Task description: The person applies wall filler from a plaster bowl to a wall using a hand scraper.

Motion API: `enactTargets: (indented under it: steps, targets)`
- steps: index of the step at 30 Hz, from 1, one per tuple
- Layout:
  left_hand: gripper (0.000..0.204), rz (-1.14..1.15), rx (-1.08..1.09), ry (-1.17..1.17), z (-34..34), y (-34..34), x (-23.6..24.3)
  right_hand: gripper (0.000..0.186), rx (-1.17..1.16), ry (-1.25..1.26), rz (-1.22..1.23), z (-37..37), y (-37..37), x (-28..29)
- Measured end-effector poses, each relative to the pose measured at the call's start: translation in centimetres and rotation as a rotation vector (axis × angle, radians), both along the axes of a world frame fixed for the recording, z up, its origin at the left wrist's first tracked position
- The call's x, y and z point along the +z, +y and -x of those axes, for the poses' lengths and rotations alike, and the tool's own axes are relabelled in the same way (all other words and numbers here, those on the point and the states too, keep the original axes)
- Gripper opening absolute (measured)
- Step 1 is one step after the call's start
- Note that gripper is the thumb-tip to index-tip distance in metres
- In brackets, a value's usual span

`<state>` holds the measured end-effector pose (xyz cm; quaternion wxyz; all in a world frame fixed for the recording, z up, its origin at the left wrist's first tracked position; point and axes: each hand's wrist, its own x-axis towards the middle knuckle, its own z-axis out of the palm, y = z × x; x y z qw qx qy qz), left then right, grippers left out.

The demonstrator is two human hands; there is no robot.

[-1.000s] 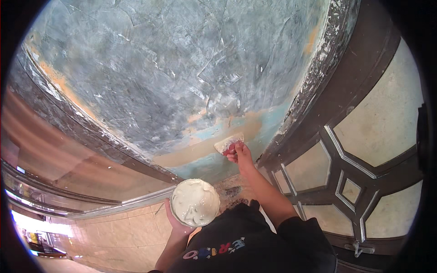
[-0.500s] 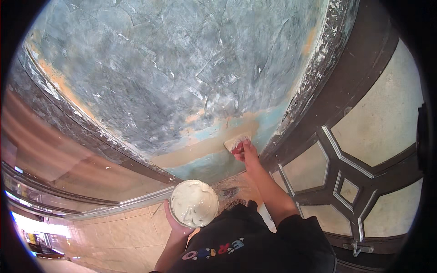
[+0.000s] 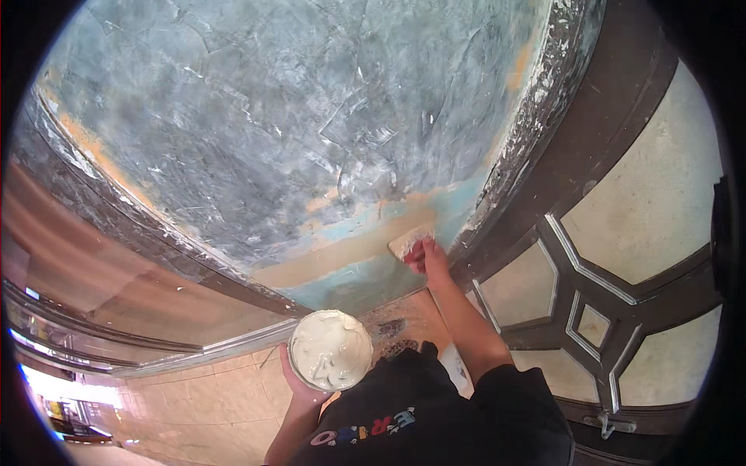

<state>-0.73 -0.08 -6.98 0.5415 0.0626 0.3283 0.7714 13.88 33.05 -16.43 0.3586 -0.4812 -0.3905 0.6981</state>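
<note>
My right hand (image 3: 427, 262) grips a putty knife (image 3: 407, 246) by its red handle. The knife's wide blade, smeared with pale paste, lies against the lower part of the wall (image 3: 272, 140). A tan band (image 3: 334, 259) runs across the wall to the left of the blade, between light blue patches. My left hand (image 3: 300, 380) is wrapped round the side of a round tub (image 3: 330, 349) of creamy white putty, held close to my body. Most of that hand's fingers are hidden under the tub.
A dark wooden door (image 3: 544, 221) with pale panels and a metal latch (image 3: 610, 425) stands on the right. Brown wooden trim (image 3: 155, 241) borders the wall at left. Below lies a tiled floor (image 3: 202, 404), with a dark patterned thing (image 3: 391, 328) near the wall's foot.
My right hand and the putty knife have shifted slightly right and down along the wall. The view has turned a little. The left hand still holds the tub in the same place.
</note>
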Motion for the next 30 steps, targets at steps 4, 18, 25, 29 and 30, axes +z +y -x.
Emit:
enactTargets:
  steps: [4,18,25,29,30]
  targets:
    - [0.071,-0.135,-0.040,-0.205,-1.4,1.6,3.5,0.030,0.074,0.078,0.194,-3.0,-0.7,-7.2]
    - [0.074,-0.024,-0.013,0.074,-5.0,4.1,3.7,0.027,0.080,0.074,0.186,-3.2,1.1,-6.4]
    - [0.078,-0.026,0.097,-0.259,-6.9,4.5,2.6,0.026,0.181,0.283,0.073,0.0,-1.9,1.5]
    - [0.078,-0.049,0.077,-0.278,-8.4,5.2,3.2,0.028,0.128,0.196,0.041,0.2,0.2,-1.0]
    - [0.078,-0.060,0.096,-0.305,-8.8,5.1,3.1,0.028,0.137,0.198,0.042,-0.2,0.5,-2.9]
